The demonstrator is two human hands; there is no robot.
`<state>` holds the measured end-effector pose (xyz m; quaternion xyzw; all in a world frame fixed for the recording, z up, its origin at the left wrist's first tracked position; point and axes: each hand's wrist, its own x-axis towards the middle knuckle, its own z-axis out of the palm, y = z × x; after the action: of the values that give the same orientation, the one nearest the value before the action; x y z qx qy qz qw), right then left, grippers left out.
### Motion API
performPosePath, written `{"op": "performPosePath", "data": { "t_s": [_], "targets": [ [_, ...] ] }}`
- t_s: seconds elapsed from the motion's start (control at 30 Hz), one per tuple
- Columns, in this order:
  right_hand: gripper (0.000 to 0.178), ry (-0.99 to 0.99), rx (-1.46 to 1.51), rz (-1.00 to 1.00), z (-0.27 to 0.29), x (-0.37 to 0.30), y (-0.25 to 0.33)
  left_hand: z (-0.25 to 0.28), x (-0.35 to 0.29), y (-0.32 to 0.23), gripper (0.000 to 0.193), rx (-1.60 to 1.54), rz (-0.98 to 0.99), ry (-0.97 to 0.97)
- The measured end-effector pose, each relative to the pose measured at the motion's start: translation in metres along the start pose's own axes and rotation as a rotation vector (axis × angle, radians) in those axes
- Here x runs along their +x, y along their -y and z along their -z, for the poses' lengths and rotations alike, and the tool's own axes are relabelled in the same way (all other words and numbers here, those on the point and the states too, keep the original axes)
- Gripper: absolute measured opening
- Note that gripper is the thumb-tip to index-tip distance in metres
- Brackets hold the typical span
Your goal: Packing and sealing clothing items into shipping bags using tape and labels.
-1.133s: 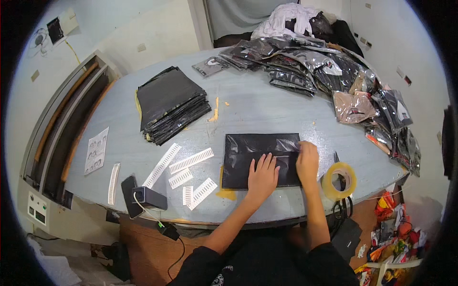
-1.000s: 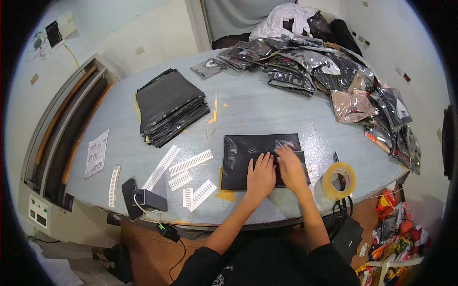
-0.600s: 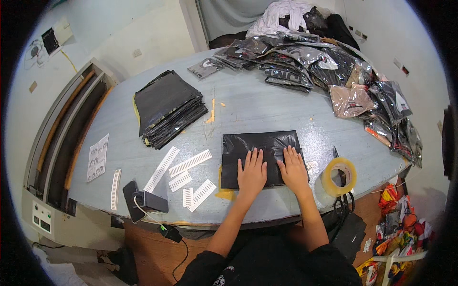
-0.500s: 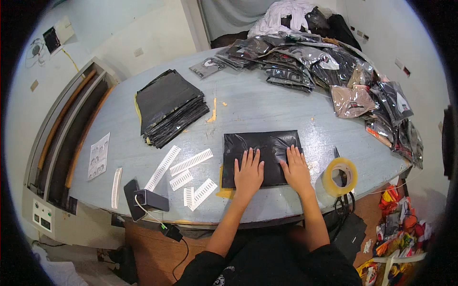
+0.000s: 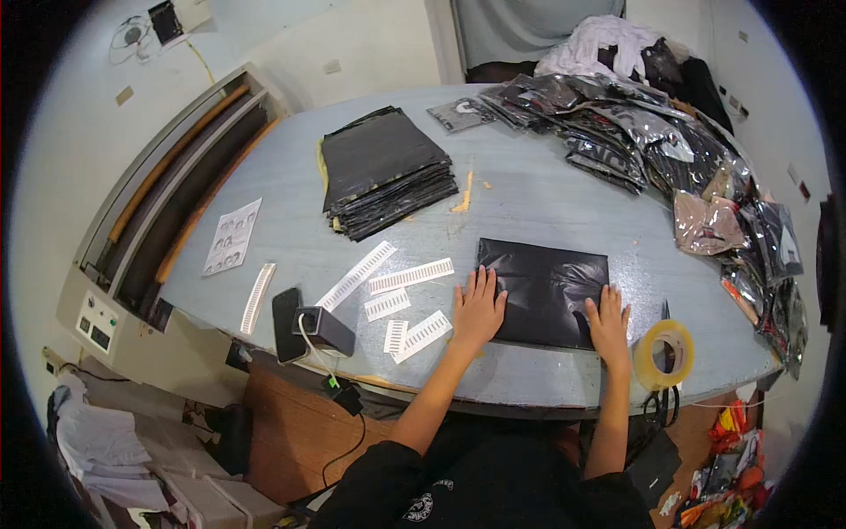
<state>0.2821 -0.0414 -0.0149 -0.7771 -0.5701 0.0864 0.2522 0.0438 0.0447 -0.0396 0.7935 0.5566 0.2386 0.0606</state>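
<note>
A flat, sealed-looking black plastic mailer bag (image 5: 548, 293) lies on the table in front of me, its glossy surface wrinkled. My left hand (image 5: 478, 307) rests at its left edge, fingers stretched out. At the opposite edge, my right hand (image 5: 608, 328) touches the bag's lower right side with its fingers extended. Neither hand grips anything. A large roll of clear tape (image 5: 645, 357) lies just right of my right hand. Black-handled scissors (image 5: 661, 406) lie by the roll, partly hidden under it. Several barcode label strips (image 5: 411, 275) are spread left of my left hand.
A thick stack of black plastic bags (image 5: 388, 159) sits farther back. Clear-wrapped garments (image 5: 626, 132) pile along the far right edge. On the left are a phone (image 5: 285, 322), a black block with a cable (image 5: 328, 333), a printed sheet (image 5: 233, 238) and a long roller machine (image 5: 123, 282).
My hands have moved from flat on top of the bag out to its left and right edges. The bag now sits slightly turned, and the whole view has shifted.
</note>
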Motion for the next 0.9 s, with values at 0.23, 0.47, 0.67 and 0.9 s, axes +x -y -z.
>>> {"op": "performPosePath", "data": {
  "t_s": [0.23,0.47,0.67,0.9],
  "targets": [
    [0.063,-0.485,0.693,-0.194,0.012,0.002,0.007,0.001,0.005,0.004,0.051,-0.034,0.023,-0.046],
    [0.056,0.117,1.449,0.026,0.023,-0.024,0.056,0.009,0.009,0.006,0.051,0.068,0.032,-0.090],
    [0.050,1.204,1.245,0.592,0.102,-0.066,0.092,0.031,0.005,-0.019,0.044,-0.068,0.022,-0.158],
    [0.069,1.545,1.788,1.503,0.086,-0.058,0.063,0.029,-0.028,-0.139,0.046,-0.568,-0.600,0.089]
  ]
}}
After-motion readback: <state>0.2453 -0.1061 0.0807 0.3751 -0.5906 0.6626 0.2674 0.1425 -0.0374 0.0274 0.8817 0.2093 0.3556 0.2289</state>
